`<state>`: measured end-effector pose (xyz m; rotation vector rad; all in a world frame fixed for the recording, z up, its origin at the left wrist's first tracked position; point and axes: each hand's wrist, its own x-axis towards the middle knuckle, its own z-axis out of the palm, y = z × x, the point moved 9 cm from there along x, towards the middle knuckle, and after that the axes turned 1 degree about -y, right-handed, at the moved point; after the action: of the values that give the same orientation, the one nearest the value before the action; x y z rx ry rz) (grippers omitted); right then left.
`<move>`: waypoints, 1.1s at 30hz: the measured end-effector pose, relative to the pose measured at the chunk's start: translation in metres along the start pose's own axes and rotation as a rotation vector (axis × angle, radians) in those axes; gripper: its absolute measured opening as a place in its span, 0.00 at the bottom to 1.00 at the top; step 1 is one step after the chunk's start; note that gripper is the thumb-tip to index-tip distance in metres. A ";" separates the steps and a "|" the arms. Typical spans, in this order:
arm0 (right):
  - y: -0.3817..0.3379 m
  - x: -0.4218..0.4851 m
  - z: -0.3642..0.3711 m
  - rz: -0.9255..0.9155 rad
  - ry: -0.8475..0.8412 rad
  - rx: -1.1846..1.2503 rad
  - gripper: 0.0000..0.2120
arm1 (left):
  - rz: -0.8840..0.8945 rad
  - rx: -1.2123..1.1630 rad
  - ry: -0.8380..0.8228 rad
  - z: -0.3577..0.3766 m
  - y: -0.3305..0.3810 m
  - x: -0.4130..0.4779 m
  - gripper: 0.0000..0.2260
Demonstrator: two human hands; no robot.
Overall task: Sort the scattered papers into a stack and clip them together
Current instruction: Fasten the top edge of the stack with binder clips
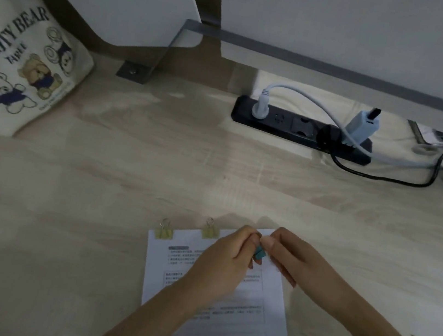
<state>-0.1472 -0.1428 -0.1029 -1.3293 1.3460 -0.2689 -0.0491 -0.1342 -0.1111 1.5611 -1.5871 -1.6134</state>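
From the head view, we take the paper stack as our landmark: it lies squared on the wooden desk, directly below us. Two yellow binder clips already bite its far edge, one at the far-left corner and one towards the middle. Over the far-right corner, our left hand and right hand meet, fingers of both pinched closed on a teal binder clip. We cannot tell whether its mouth is already over the sheets.

Well beyond the stack sits a power strip with cables; far to the stack's left lies a bear-print pouch.

We judge the risk to be here: if the clip springs from our fingertips, or closes short of the edge, it could catch only the top sheets or skew the corner.
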 end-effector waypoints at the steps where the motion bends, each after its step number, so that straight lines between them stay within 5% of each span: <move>1: -0.004 0.003 -0.001 -0.026 -0.009 -0.010 0.22 | 0.002 0.021 0.007 -0.003 0.000 0.002 0.12; 4: -0.005 0.012 -0.006 -0.044 -0.005 0.016 0.18 | 0.080 0.146 0.044 -0.014 0.002 0.013 0.14; 8: 0.001 0.024 -0.028 -0.037 0.064 -0.204 0.16 | 0.217 0.777 0.194 -0.033 0.005 0.022 0.17; 11: -0.003 0.031 -0.042 -0.075 0.069 -0.346 0.14 | 0.176 0.960 0.150 -0.029 0.000 0.030 0.15; 20: -0.026 0.048 -0.029 -0.288 -0.116 -0.718 0.14 | 0.061 0.855 -0.080 -0.022 -0.013 0.040 0.15; 24: -0.052 0.041 -0.013 -0.593 -0.137 -0.817 0.29 | 0.078 0.577 -0.064 -0.028 -0.009 0.037 0.09; 33: -0.054 0.048 0.003 -0.736 -0.234 -0.961 0.27 | 0.150 0.463 -0.009 -0.036 -0.005 0.031 0.09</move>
<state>-0.1014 -0.1969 -0.0868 -2.5604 0.7171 0.0788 -0.0259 -0.1749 -0.1194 1.5960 -2.1377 -1.2304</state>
